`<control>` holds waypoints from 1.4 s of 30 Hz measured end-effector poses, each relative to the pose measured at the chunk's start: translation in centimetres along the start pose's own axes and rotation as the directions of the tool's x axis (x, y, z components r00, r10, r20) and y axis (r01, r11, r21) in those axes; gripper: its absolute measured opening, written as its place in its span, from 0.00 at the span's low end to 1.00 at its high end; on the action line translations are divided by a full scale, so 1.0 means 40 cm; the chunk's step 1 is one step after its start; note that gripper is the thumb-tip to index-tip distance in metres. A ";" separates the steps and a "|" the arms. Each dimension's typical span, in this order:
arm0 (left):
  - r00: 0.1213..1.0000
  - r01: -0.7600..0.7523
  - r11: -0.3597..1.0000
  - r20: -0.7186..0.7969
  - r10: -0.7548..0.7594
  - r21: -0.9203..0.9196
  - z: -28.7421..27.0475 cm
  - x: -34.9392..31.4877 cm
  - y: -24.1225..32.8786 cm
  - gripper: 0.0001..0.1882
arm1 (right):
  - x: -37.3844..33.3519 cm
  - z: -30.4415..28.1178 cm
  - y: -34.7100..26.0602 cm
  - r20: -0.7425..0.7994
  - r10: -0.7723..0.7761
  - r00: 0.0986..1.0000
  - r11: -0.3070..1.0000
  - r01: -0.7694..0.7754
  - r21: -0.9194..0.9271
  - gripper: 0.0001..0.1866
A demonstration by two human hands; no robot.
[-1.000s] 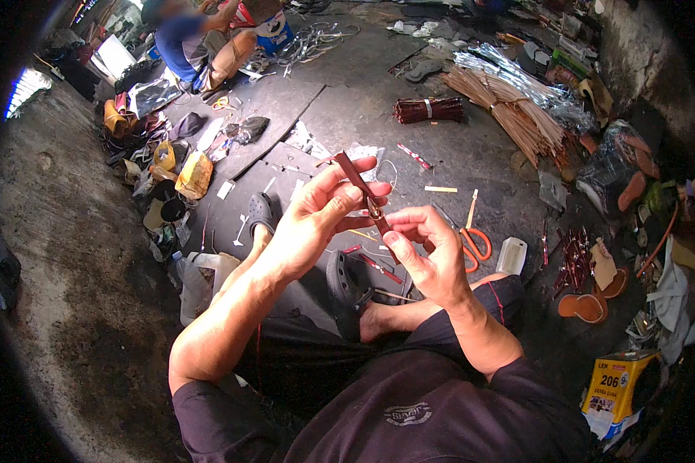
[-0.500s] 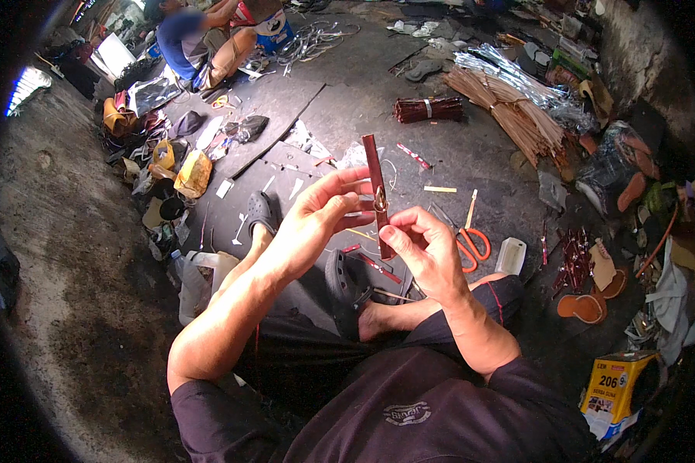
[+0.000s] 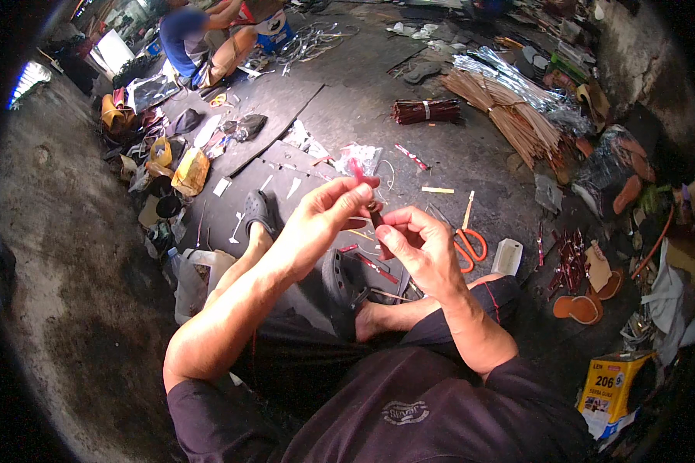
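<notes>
A dark red strap (image 3: 377, 221) with a small gold-coloured buckle is held up in front of me between both hands. My left hand (image 3: 326, 210) pinches its upper part, and a blurred reddish end (image 3: 356, 168) sticks up past the fingers. Lower down, my right hand (image 3: 418, 245) grips the strap between thumb and fingers, just below the buckle. Fingers cover much of the strap. On the floor beneath lie more red straps (image 3: 374, 266). Orange-handled scissors (image 3: 471, 248) rest to the right of my right hand.
A white tray (image 3: 507, 257) sits by my knee. Further right are a pile of dark red straps (image 3: 570, 262), brown soles (image 3: 578, 309) and a yellow tin (image 3: 611, 390). Bundled red strips (image 3: 426, 111) and brown strips (image 3: 510, 119) lie ahead. Another person (image 3: 189, 46) sits far left.
The strap stood upright with its long upper part showing; now that part is mostly hidden by my left hand. My left fingers have closed on it near the buckle.
</notes>
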State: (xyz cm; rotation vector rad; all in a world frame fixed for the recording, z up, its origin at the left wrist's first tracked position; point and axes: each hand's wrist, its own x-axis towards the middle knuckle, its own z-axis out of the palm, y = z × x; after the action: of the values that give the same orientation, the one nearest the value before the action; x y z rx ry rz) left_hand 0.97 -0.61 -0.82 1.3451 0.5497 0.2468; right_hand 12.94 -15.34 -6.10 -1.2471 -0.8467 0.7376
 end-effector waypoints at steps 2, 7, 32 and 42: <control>0.999 -0.002 0.999 -0.034 0.004 0.048 -0.007 -0.004 0.008 0.22 | 0.001 -0.001 -0.020 0.008 -0.271 0.962 0.899 0.257 -0.354 0.08; 0.998 -0.027 0.986 0.060 0.038 -0.163 -0.022 -0.007 -0.002 0.23 | 0.011 -0.020 -0.043 0.053 -0.610 0.791 0.544 0.466 -0.698 0.12; 0.992 -0.059 0.952 0.090 0.090 -0.299 -0.025 -0.014 0.014 0.24 | 0.020 -0.035 -0.037 -0.004 -0.600 0.800 0.648 0.483 -0.590 0.11; 0.997 0.025 0.973 -0.065 -0.041 -0.228 -0.005 -0.007 -0.006 0.15 | 0.021 -0.042 -0.025 -0.011 -0.597 0.802 0.641 0.468 -0.608 0.09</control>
State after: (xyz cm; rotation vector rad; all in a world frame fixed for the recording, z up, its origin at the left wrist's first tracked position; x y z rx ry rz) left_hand 0.59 -0.60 -1.00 1.1075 0.5835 0.3202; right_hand 14.82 -15.62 -5.17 -1.4633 -1.2431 -0.1788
